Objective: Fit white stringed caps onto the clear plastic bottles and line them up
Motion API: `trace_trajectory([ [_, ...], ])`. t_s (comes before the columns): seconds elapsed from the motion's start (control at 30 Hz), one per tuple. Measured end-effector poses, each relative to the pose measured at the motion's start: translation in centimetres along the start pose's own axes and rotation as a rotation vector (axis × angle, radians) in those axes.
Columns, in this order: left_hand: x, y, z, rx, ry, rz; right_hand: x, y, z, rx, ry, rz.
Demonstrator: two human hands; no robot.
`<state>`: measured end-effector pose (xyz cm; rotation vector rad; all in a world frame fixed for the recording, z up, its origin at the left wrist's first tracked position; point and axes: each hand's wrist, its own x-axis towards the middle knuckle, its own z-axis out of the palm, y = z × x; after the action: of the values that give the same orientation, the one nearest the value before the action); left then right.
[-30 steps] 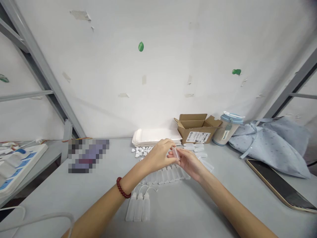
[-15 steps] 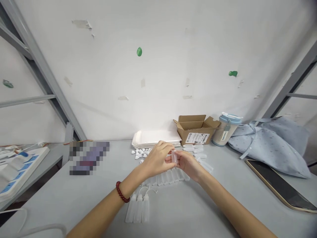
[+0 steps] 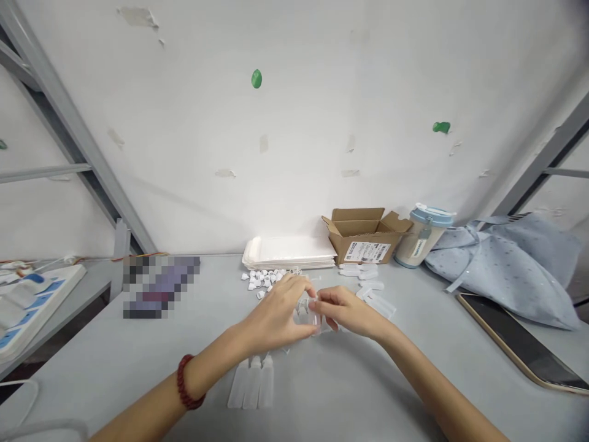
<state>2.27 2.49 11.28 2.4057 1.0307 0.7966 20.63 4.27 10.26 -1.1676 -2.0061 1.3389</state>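
Note:
A small clear plastic bottle (image 3: pixel 315 319) is held over the middle of the table between my two hands. My left hand (image 3: pixel 278 310) curves around it from the left, with the thumb at its lower end. Finger and thumb of my right hand (image 3: pixel 347 309) pinch near its top; the exact contact is partly hidden. More clear bottles lie behind and beneath the hands, mostly covered. Three translucent bottles (image 3: pixel 251 383) lie side by side nearer to me. Beyond my left hand, several small white caps (image 3: pixel 264 278) are scattered.
At the back are a stack of white envelopes (image 3: pixel 289 253), an open cardboard box (image 3: pixel 367 242) and a lidded cup (image 3: pixel 419 239). Loose clear bottles (image 3: pixel 380 304) lie right. A blue cloth bag (image 3: pixel 506 270) and phone (image 3: pixel 519 341) are far right; a power strip (image 3: pixel 41 307) is left.
Both hands have come lower and nearer with the bottle. My right hand has turned from palm-up beneath it to a pinch near its top. The view has shifted slightly.

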Motion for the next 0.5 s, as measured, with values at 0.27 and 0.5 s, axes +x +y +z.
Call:
trace_trajectory([
  [0.27,-7.5,0.3,1.0,-0.043,-0.109,-0.115,-1.3,-0.6,3.6,-0.175,-0.556,0.141],
  [0.5,-9.1,0.4,0.9,-0.026,-0.181,-0.165,-1.2,-0.3,4.5,-0.230,-0.655,0.214],
])
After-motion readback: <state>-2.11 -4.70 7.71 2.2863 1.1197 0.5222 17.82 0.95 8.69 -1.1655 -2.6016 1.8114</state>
